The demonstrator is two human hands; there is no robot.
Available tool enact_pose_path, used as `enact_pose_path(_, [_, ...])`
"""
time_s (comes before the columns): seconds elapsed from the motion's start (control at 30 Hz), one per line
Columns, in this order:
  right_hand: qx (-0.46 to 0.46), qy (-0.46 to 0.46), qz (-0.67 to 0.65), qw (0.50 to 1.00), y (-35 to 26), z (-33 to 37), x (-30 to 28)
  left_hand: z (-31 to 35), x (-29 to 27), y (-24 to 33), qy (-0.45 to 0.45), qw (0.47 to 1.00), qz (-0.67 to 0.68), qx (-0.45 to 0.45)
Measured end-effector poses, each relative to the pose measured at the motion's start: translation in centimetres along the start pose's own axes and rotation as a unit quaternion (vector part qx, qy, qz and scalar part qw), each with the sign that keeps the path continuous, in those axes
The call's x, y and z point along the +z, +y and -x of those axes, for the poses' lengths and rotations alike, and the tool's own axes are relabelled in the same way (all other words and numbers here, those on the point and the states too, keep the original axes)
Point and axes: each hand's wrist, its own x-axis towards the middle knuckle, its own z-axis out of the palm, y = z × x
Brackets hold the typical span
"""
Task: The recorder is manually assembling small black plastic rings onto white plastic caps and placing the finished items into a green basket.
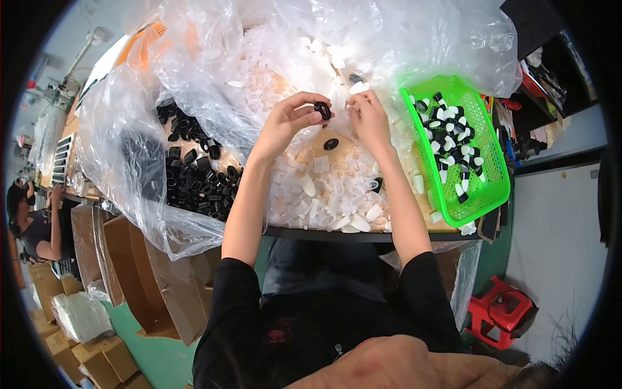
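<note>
Surveying what surrounds the grip from my distant seat, I find clear plastic sheeting [402, 32] bunched up beyond both hands and spilling down to their left. Left of the grip, past the left forearm [246, 201], a heap of black pieces [197, 178] lies among the plastic folds. Nearer the body than the grip, pale translucent pieces [337, 194] crowd the tabletop [424, 204], and one loose black oval [331, 144] lies just below the fingers. Right of the grip, across the right forearm [407, 201], a bright green basket [492, 188] holds mixed black and white parts. Well apart from the grip, I see a red stool [495, 301] low on the right, an open cardboard box [133, 272] low on the left and a co-worker [45, 233] at the far left.

The left hand [285, 123] is clamped on a black ring [322, 110], which sits at its thumb and fingertips, just left of the right hand [369, 120]. A white piece [358, 88] shows at the right fingertips; whether they close on it, I cannot tell.

The ring's long axis runs roughly away from the body, its opening turned partly toward my view. It looks oval, glossy and thick-rimmed; finer detail is too small for me.
</note>
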Motion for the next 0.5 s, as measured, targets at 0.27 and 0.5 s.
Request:
enact_pose_path(0.27, [0.083,0.098,-0.275,0.953,-4.0,0.4,-3.7,0.0,-2.0,-3.6,0.073,0.976,0.203,0.021])
enact_pose_path(0.5, [-0.006,0.152,-0.319,0.935,-7.7,2.1,-3.7,0.2,0.9,-2.6,0.109,0.959,0.261,-0.033])
